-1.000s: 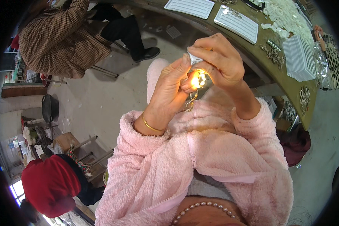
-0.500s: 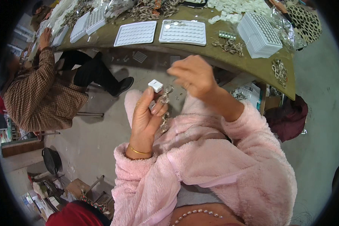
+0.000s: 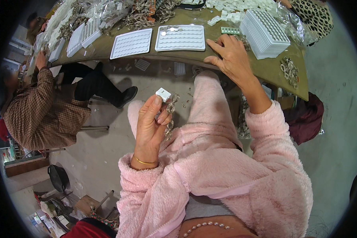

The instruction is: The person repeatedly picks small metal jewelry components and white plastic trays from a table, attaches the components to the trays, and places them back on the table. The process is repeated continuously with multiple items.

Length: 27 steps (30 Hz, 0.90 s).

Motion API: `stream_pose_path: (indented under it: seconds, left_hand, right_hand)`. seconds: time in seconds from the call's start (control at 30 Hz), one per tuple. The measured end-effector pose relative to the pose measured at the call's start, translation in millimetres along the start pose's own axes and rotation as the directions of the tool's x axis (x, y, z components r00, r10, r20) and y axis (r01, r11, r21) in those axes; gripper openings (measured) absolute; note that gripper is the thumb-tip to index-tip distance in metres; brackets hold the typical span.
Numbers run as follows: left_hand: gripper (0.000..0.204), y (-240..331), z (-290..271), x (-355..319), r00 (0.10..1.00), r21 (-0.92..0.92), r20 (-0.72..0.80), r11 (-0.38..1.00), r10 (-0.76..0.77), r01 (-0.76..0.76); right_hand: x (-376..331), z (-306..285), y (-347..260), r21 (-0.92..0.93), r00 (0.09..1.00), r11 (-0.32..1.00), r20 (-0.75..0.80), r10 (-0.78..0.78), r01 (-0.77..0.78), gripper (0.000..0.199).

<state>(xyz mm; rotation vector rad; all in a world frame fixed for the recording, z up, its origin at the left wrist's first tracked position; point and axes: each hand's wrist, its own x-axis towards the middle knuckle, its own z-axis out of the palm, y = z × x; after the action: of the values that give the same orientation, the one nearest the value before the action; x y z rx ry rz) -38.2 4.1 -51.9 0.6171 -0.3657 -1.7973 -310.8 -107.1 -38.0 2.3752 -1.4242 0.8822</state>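
Note:
My left hand (image 3: 146, 125) is closed, pinching a small white plastic block (image 3: 163, 94) with a slot between thumb and fingers. From the same fingers hangs a strand of clear, shiny ring-like pieces (image 3: 170, 114). Over the front edge of the table, my right hand (image 3: 238, 61) has its thumb and index finger apart, with nothing visible between them. Its other fingertips reach toward a small green strip with round spots (image 3: 230, 30) and some silvery pieces (image 3: 244, 41) partly hidden behind the hand. To its left lies a white moulded tray (image 3: 180, 41) with several small round pieces in its far corner.
Another white tray (image 3: 131, 44) lies farther left. A tall stack of white trays (image 3: 263, 37) stands on the right, beside loose silvery pieces (image 3: 289, 71). Heaped metal pieces (image 3: 150, 14) and white blocks (image 3: 234, 16) cover the back. A person in a checked jacket (image 3: 47, 107) sits at left.
My right hand has moved from near the left hand out to the table, its fingers spreading. My left hand still holds the white block and strand. The view has shifted slightly.

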Motion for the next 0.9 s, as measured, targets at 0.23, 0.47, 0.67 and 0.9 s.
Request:
stream_pose_path:
  seconds: [0.23,0.47,0.67,0.9]
  left_hand:
    - [0.019,2,-1,-2,0.999,0.081,0.041,0.997,-0.010,0.006]
    - [0.018,1,-1,-5,0.999,0.049,0.041,0.999,-0.002,0.000]
    - [0.022,3,-1,-7,0.999,0.204,0.040,0.979,0.012,-0.020]
    - [0.019,3,-6,-9,1.000,0.167,-0.005,0.986,0.016,-0.015]
  right_hand:
    - [-2,-8,9,-0.011,0.994,0.994,0.022,-0.109,0.110,0.058]
    - [-25,-11,3,-0.017,0.989,0.993,-0.091,-0.120,0.119,0.039]
    - [-31,4,-3,0.080,0.933,0.972,-0.306,-0.189,0.223,0.019]
    - [-5,7,15,0.298,0.976,0.933,-0.017,0.218,-0.203,0.007]
